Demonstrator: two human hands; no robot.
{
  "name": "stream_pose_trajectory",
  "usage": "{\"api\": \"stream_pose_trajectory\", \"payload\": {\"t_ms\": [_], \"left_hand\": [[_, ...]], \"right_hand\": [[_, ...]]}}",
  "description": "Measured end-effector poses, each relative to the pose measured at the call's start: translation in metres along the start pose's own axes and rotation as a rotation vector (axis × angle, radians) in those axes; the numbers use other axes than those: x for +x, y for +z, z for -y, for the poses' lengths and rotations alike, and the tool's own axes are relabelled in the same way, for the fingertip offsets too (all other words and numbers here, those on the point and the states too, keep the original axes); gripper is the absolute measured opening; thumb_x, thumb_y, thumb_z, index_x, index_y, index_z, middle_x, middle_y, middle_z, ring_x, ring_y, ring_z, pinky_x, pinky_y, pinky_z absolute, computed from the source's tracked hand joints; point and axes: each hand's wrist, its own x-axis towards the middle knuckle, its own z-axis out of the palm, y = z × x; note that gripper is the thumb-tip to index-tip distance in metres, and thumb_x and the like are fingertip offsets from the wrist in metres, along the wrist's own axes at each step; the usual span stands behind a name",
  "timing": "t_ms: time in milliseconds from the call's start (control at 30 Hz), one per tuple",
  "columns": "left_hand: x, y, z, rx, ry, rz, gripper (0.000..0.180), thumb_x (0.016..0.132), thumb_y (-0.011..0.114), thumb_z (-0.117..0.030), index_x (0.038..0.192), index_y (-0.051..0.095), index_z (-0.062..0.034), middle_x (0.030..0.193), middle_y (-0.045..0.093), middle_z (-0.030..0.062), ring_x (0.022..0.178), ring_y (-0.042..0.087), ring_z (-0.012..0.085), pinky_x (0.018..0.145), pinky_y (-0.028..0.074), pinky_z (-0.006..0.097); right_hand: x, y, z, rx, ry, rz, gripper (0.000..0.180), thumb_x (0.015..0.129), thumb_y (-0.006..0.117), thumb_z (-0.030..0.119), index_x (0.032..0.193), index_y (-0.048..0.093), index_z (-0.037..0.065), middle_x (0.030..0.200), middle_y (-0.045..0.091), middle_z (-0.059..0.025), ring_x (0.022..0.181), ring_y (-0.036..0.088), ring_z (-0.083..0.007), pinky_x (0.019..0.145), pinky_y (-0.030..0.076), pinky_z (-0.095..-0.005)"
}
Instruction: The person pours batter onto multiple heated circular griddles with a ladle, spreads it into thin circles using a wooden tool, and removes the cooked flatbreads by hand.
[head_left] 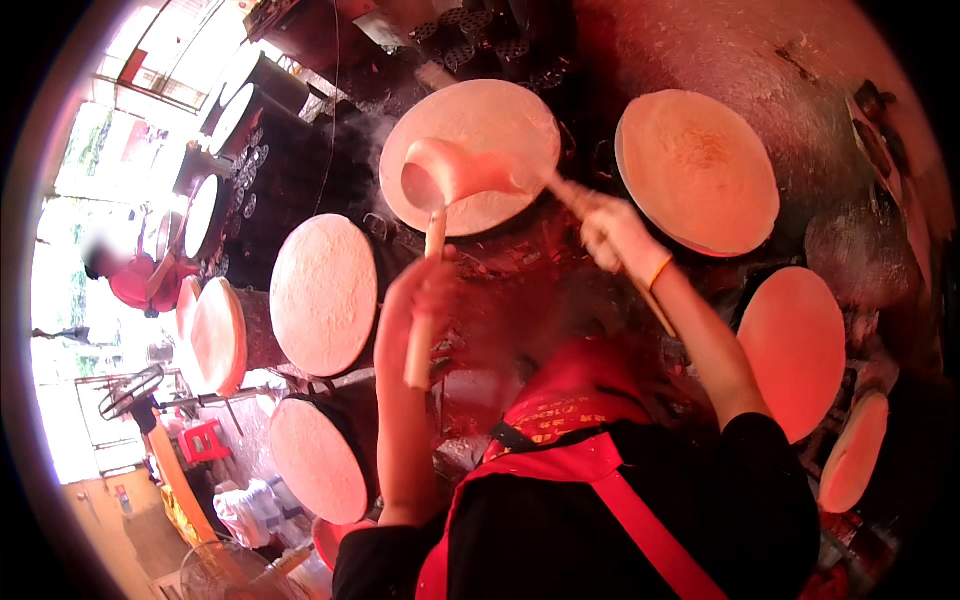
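My left hand [425, 288] is wrapped round the wooden handle of a ladle [421, 188]. The ladle's bowl tilts over the round griddle [515, 110] straight ahead. Pale, thick batter [468, 172] trails from the bowl's right side across the griddle, blurred by motion. In my right hand [620, 238] is a long wooden-handled stick tool [570, 194]. Its far end reaches the griddle's right edge beside the batter, and its tail runs back along my forearm. The tool's working end is too blurred to make out.
More round pale-topped griddles surround me: one at right [700, 170], one at left [325, 295], one lower left [318, 460], one lower right [793, 355]. A person in red [145, 280] is at the far left. A red stool [205, 440] stands near a fan [132, 392].
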Motion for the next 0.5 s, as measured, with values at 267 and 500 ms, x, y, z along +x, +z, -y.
{"api": "stream_pose_trajectory", "payload": {"t_ms": [267,500], "left_hand": [[-0.024,-0.011,-0.017,-0.121,-0.366,-0.345,0.017,0.097,0.046,-0.012,0.104,0.044,0.0028,0.069,0.043,0.002,0.046,0.037,0.0056,0.036,0.032,0.017],[-0.086,0.031,-0.009,-0.352,-0.44,-0.096,0.028,0.101,0.036,-0.017,0.119,0.04,0.0034,0.074,0.039,0.0034,0.046,0.036,0.0078,0.035,0.031,0.015]], "right_hand": [[-0.015,0.0,-0.111,-0.688,-0.509,-0.338,0.042,0.092,0.058,0.028,0.128,0.054,0.006,0.116,0.065,-0.0152,0.105,0.062,-0.0158,0.088,0.046,-0.028],[-0.134,0.017,-0.131,-0.532,-0.284,-0.308,0.046,0.092,0.061,0.023,0.132,0.051,0.003,0.124,0.061,-0.0093,0.114,0.056,-0.0153,0.095,0.042,-0.0257]]}}
